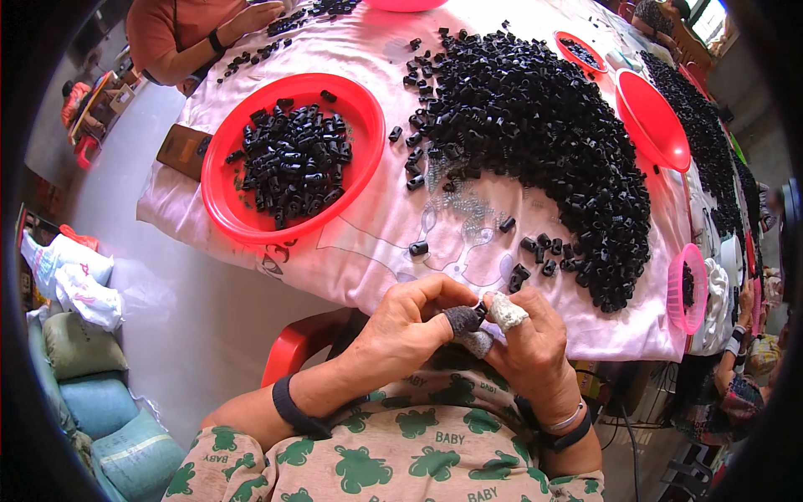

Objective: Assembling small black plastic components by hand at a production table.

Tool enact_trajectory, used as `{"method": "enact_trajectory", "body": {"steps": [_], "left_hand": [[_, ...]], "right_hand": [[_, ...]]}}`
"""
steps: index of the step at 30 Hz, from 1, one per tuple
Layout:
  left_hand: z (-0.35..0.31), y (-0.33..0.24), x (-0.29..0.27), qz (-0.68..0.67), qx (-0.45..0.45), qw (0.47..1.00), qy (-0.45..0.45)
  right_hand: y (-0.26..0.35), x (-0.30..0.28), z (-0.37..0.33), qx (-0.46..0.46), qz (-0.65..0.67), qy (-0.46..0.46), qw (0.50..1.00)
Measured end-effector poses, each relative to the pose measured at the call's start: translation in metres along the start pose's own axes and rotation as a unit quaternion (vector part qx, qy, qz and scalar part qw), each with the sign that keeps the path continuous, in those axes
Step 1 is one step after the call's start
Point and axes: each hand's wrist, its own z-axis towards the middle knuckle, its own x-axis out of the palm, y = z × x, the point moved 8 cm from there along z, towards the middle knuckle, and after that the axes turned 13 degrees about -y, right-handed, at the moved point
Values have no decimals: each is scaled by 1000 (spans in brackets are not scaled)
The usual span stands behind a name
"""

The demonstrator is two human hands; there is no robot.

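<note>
At the table's near edge, my left hand (400,322) and my right hand (535,339) meet with their fingertips pinched together. Between them is a small black plastic cord lock (480,309), partly hidden by the fingers. Grey wrapping covers my left thumb, and a white wrap is on a right-hand digit. Just beyond the hands, several loose cord locks (548,251) lie on the pink cloth. A large heap of black cord-lock parts (535,117) spreads behind them, with small metal springs (464,201) at its near left side. To the left, a red basin (219,205) holds more black cord locks.
A brown phone-like case (181,152) lies beside the basin. At right are a tilted red bowl (657,125) and a pink basket (693,314). A co-worker's arm (196,54) is at far left; others sit at right. A red chair (293,347) and sacks (96,406) stand left.
</note>
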Motion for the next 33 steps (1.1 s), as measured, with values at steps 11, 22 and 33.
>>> {"method": "enact_trajectory", "body": {"steps": [11,22,33], "left_hand": [[1,-2,-3,122,108,986,-26],[-3,-10,-1,138,98,985,-14],[-1,-9,-3,160,128,979,-6]], "right_hand": [[-2,2,-3,9,14,19,1000],[4,5,-3,-12,22,23,999],[0,7,-6,21,32,29,999]]}}
